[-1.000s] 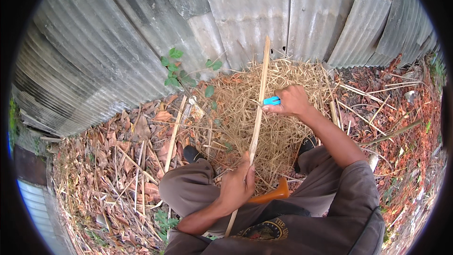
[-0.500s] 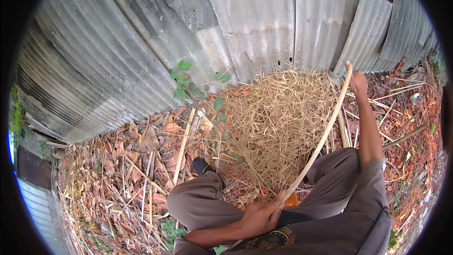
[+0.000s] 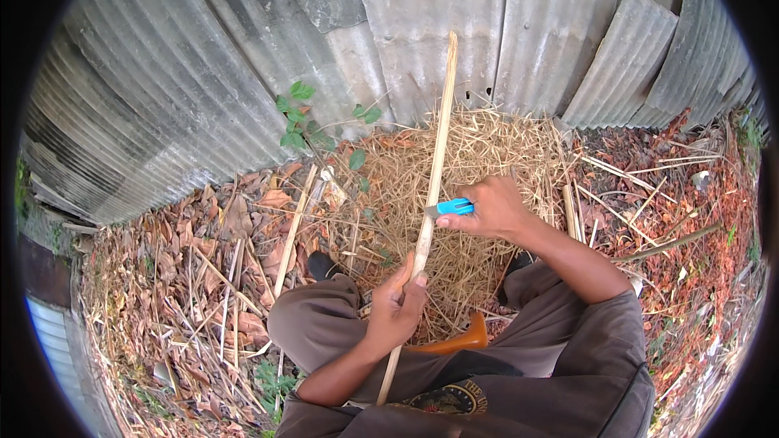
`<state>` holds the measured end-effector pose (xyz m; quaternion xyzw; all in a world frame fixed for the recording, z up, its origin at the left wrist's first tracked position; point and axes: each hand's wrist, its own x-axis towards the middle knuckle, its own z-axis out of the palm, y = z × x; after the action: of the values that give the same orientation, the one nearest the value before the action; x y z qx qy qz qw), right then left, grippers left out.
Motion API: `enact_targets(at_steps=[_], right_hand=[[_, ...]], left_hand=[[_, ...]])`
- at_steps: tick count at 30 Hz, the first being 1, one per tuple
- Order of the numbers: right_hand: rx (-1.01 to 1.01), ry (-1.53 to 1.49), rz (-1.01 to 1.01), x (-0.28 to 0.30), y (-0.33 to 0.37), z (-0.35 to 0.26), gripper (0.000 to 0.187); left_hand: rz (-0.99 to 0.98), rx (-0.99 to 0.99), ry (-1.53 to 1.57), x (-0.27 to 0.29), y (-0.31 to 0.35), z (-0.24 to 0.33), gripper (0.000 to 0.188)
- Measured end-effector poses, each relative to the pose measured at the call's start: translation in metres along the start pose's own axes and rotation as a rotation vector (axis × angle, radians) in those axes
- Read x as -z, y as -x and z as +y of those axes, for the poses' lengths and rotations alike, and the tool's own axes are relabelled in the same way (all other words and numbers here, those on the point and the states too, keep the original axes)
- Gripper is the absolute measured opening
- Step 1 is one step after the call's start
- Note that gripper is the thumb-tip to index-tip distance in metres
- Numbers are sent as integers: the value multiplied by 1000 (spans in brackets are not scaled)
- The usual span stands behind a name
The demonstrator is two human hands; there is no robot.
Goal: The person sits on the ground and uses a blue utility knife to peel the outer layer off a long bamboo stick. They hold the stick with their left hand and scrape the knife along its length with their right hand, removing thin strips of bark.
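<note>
A long pale strip of wood or cane [image 3: 444, 126] stands tilted in front of me, its far tip over the metal sheets and its near end by my lap. My left hand [image 3: 397, 304] is closed round it below its middle. My right hand [image 3: 495, 209] grips a blue utility knife [image 3: 454, 207]. The short blade touches the strip's right side, a little above my left hand. Beneath lies a heap of thin straw-coloured shavings [image 3: 471, 150].
Corrugated metal sheets [image 3: 438, 0] form a wall ahead. Dry leaves [image 3: 235, 231] and pale strips [image 3: 296, 231] cover the ground at left. An orange object [image 3: 462, 339] lies between my legs, and a green-leaved plant [image 3: 296, 126] grows by the wall. More sticks [image 3: 665, 245] lie right.
My right hand has come from the strip's far end down to near its middle, the knife now plainly in view. The strip has swung left and more upright; my left hand has moved up and left.
</note>
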<state>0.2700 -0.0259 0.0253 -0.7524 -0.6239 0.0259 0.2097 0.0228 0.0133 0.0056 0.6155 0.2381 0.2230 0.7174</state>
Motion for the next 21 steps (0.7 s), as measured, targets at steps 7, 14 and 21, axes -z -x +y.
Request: enact_targets(at_steps=[7,14,21], right_hand=[[159,152,116,-9,-1,7,81],[-140,132,89,-22,-23,60,84],[143,-55,0,-44,12,-9,85]], left_hand=[[-15,56,8,3,6,1,46],[-70,142,75,-5,15,-1,45],[-89,159,261,10,9,7,44]])
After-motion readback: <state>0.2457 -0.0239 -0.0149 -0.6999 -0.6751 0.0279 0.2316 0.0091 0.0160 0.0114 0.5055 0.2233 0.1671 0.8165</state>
